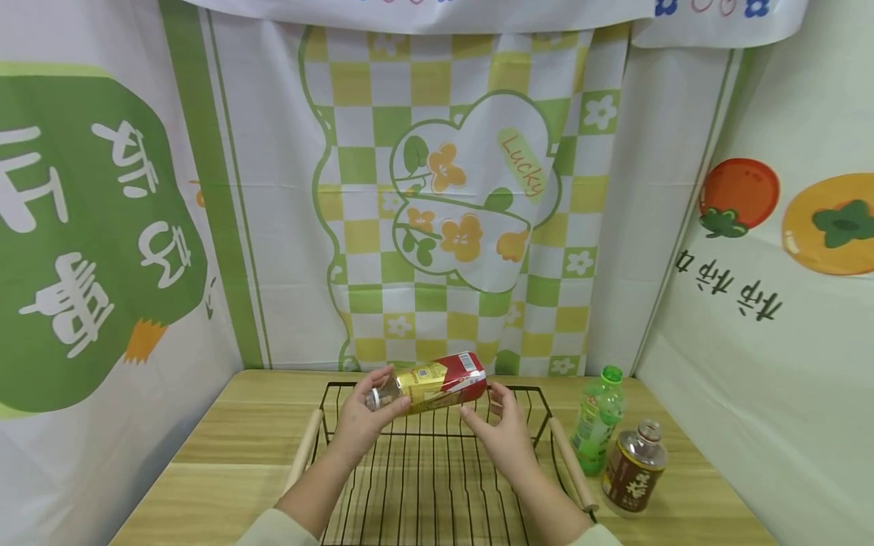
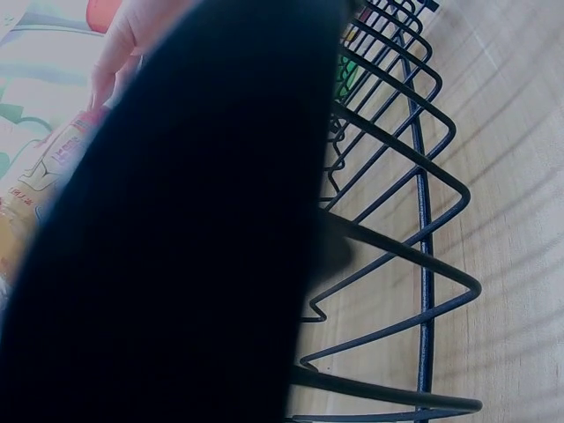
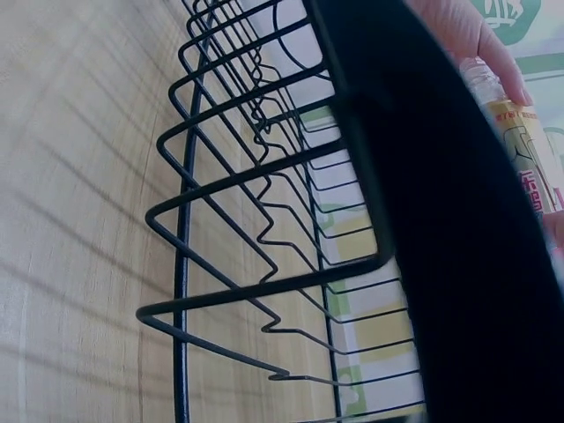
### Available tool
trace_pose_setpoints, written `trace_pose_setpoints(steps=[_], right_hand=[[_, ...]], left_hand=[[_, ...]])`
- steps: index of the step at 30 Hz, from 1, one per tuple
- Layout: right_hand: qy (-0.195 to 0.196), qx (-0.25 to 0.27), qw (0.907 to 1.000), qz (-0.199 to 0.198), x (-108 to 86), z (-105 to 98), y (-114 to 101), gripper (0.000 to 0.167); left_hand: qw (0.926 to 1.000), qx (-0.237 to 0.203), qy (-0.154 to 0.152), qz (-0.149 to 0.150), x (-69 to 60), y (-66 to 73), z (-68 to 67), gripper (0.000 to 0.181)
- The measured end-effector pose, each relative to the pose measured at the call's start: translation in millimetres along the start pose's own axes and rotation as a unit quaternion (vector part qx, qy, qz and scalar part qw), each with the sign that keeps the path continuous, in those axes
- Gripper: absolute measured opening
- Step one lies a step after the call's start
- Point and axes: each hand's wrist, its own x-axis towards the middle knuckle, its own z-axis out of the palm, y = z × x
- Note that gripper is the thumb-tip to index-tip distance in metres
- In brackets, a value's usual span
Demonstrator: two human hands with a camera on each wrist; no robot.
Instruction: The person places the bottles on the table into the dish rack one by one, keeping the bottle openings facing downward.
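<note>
Bottle [image 1: 444, 381] tilts above the rack [image 1: 444, 435] toward twelve o'clock, its neck held by the left hand [image 1: 362, 415]; the right hand [image 1: 504, 434] spreads wide at its base. At four o'clock, green bottle [image 1: 598, 425] and brown bottle [image 1: 635, 472] crowd the rack's edge.

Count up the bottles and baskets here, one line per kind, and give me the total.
Bottles: 3 (red-and-gold-labelled bottle, green bottle, brown-labelled bottle)
Baskets: 1 (black wire basket with two pale handles)
Total: 4
</note>
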Motion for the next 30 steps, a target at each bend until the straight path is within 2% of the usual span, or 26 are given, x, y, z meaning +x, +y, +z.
trace_pose_setpoints(steps=[10, 18, 30], right_hand=[[-0.014, 0.020, 0.9991, 0.036, -5.4, 5, -7, 0.075], [-0.038, 0.072, 0.9959, 0.040, -6.5, 10, -8, 0.080], [-0.033, 0.134, 0.9901, 0.024, -3.1, 14, -10, 0.091]], left_hand=[[0.9997, -0.025, 0.003, 0.005, -0.3, 1.1, 0.5, 0.061], [0.9998, -0.017, -0.002, 0.004, -1.5, 0.0, 0.9, 0.059], [0.9966, 0.042, -0.070, 0.011, -4.6, -3.2, 6.8, 0.055]])
